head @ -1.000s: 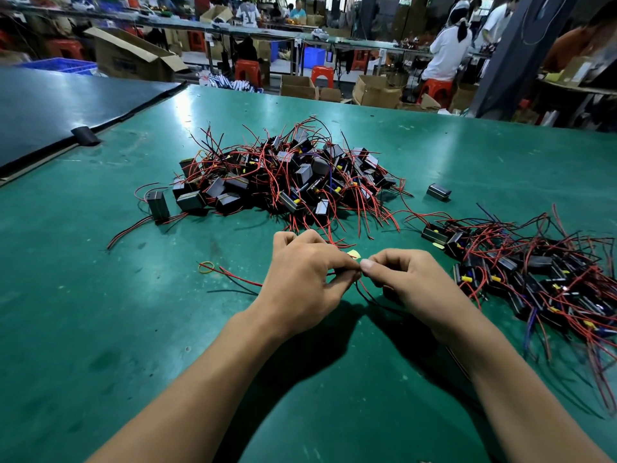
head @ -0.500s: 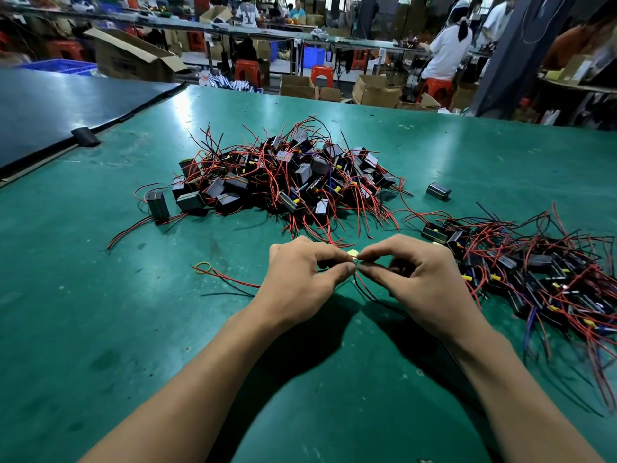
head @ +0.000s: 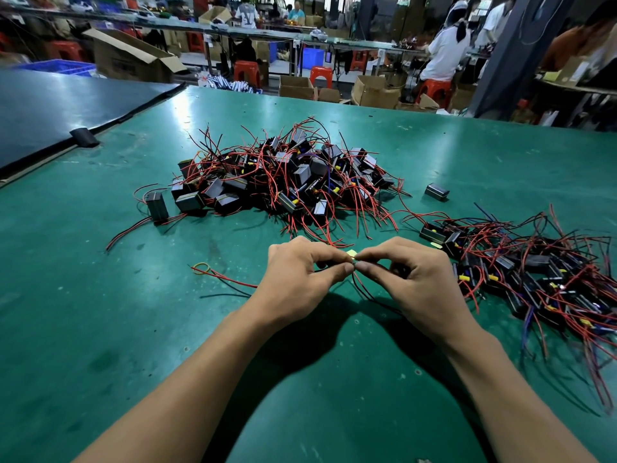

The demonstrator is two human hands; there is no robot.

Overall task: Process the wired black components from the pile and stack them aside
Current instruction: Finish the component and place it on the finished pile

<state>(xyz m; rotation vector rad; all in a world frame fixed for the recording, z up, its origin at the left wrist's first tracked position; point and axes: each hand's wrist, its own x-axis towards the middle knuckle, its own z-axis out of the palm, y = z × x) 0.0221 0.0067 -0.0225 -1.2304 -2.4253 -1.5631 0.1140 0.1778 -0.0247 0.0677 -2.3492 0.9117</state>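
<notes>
The person's left forearm and right forearm were bare along all the length that showed, from the lower edge of the view to the wrists. The left hand and the right hand were bare as well. Both forearms looked slim and smooth, and the knuckles stood out plainly on each hand.

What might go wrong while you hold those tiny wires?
The left hand and right hand pinch thin wires at their fingertips; a hard tug might snap one or let it slip. The red wire trailing left of the hands may snag. The pile is tangled, so the next pick might drag extras.
</notes>
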